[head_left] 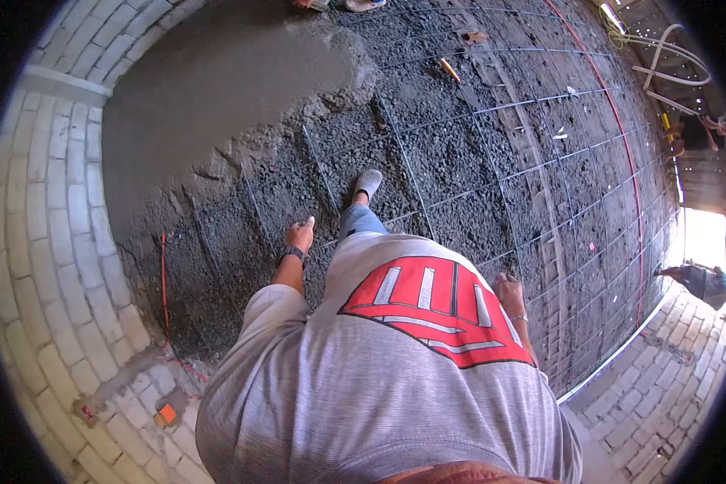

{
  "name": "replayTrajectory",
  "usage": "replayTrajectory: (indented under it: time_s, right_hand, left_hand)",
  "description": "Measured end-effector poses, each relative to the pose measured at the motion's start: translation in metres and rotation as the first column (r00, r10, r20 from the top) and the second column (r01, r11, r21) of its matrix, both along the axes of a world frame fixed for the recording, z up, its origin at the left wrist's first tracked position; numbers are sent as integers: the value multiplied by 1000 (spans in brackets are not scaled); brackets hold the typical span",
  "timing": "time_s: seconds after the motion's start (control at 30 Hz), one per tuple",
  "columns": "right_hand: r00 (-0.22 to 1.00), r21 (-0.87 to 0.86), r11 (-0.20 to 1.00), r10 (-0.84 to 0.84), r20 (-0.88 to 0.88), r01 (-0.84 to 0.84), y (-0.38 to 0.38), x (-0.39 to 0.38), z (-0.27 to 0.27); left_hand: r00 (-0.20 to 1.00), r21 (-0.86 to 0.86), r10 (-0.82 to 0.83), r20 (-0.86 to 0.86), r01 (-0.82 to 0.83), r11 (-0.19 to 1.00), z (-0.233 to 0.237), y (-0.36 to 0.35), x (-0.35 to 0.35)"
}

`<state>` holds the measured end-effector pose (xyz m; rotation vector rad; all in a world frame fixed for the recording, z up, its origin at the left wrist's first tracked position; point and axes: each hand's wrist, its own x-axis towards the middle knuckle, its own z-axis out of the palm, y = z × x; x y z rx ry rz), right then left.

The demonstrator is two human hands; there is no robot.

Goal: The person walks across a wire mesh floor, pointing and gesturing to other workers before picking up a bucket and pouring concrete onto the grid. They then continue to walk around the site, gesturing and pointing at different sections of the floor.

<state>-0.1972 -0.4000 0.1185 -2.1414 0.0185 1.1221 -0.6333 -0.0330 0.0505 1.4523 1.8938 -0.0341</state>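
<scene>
Two hands show in the head view, and both hang by the person's sides. The left hand (300, 235) has its fingers curled in and holds nothing that can be seen. A dark watch (292, 253) sits on its wrist. The right hand (508, 289) is half hidden behind the grey shirt (363, 387), so it is not clear if it is spread or closed. Neither hand touches anything.

Under them lies the wire mesh (492, 185), spread flat over the dark gravel (452, 218). The person's grey shoe (369, 182) stands on it near the middle of the bed.

Wet concrete (218, 81) fills the far left corner of the bed, smooth on top with a lumpy edge. That part looks done. The near side and the whole right side are bare mesh and stones, so most of the bed looks left to fill.

Brick paving (40, 202) runs along the left edge, with a red string (164, 274) by it. Another person (698, 282) stands past the right edge.
</scene>
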Motion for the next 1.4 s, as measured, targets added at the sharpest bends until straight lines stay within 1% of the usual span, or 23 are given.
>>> replayTrajectory:
  time_s: [0.03, 0.1, 0.27, 0.37, 0.47, 0.53, 0.57, 0.6, 0.67, 0.73, 0.77, 0.83, 0.87, 0.97, 1.03, 1.1, 1.13, 1.17, 1.23, 1.3, 1.33, 1.37, 1.4]
  right_hand:
    - [1000, 0, 1000, -5, -2, 5, -4, 2, -6]
    - [980, 96, 979, 168, 107, -178, -12, 3, -18]
    - [978, -33, 989, 150, 147, -146, -7, -2, -7]
    - [975, 173, 968, 158, 156, -184, -24, -1, -26]
    - [947, 189, 945, 222, 231, -267, -24, -4, -22]
    - [999, 6, 1000, -6, 50, 6, 0, -14, 13]
    - [999, 4, 1000, -7, 49, 6, -5, -12, 5]
    - [987, 38, 993, 105, 121, -111, -9, -11, -1]
    - [957, 61, 971, 215, 196, -230, -12, -7, -6]
    - [994, -116, 991, 70, 88, -59, 11, -13, 26]
    - [994, -118, 991, 70, 86, -60, 8, -10, 19]
    - [999, -13, 1000, 2, 33, -2, -15, 8, -21]
    - [966, 164, 976, -98, -238, 140, -38, 22, -50]
    - [975, 73, 987, -129, -180, 144, -30, 22, -43]
    - [984, 29, 992, -122, -127, 126, -25, 22, -40]
    - [990, -20, 993, -116, -78, 115, -24, 19, -41]
    - [1000, 7, 1000, -9, 17, 9, -23, 17, -42]
    - [989, 26, 995, 95, 114, -99, -22, 16, -45]
    - [960, 32, 978, 198, 197, -209, -13, 12, -50]
    - [990, -32, 994, -111, -82, 109, 3, 6, -39]
    - [998, -89, 995, 48, 42, -44, 12, 3, -26]
    - [998, -83, 996, 34, 43, -30, 16, 4, -32]
    - [997, -5, 997, -74, -21, 74, 10, 5, -46]
  left_hand:
    - [1000, 0, -5, -2, 5, 1000, 4, 1, 4]
    - [1000, 6, -17, -18, 17, 1000, 18, 4, 15]
    - [1000, -5, -4, 20, 4, 1000, 18, 15, 27]
    - [1000, -26, -18, 21, 19, 999, 13, 21, 29]
    - [999, -56, -18, 35, 20, 998, 12, 23, 30]
    - [999, -81, -14, 51, 18, 997, 14, 23, 31]
    - [998, -74, -4, 57, 9, 997, 13, 22, 31]
    - [998, -68, 6, 63, -2, 998, 12, 21, 31]
    - [998, -88, 6, 57, -1, 996, 0, 22, 26]
    - [999, -110, 7, 50, -2, 994, -15, 21, 22]
    - [1000, -69, 19, 15, -18, 997, -22, 20, 21]
    - [999, -29, 30, -22, -31, 999, -25, 24, 18]
    - [999, -25, 39, -3, -39, 999, -22, 31, 15]
    - [997, 64, 75, 5, -75, 995, -50, 66, -1]
    - [992, 42, 112, 52, -114, 993, 33, 83, 28]
    - [995, 104, 78, 65, -84, 991, 26, 116, 26]
    - [987, 113, 107, 119, -121, 986, 3, 137, 20]
    - [982, 152, 94, 162, -119, 981, 21, 146, 29]
    - [983, 223, 54, 178, -93, 970, 59, 162, 51]
    - [990, 203, 63, 123, -88, 975, 76, 181, 66]
    - [994, 194, 66, 88, -82, 978, 79, 193, 72]
    - [995, 200, 51, 90, -68, 977, 72, 207, 75]
    - [997, 216, 68, 47, -77, 973, 51, 222, 74]
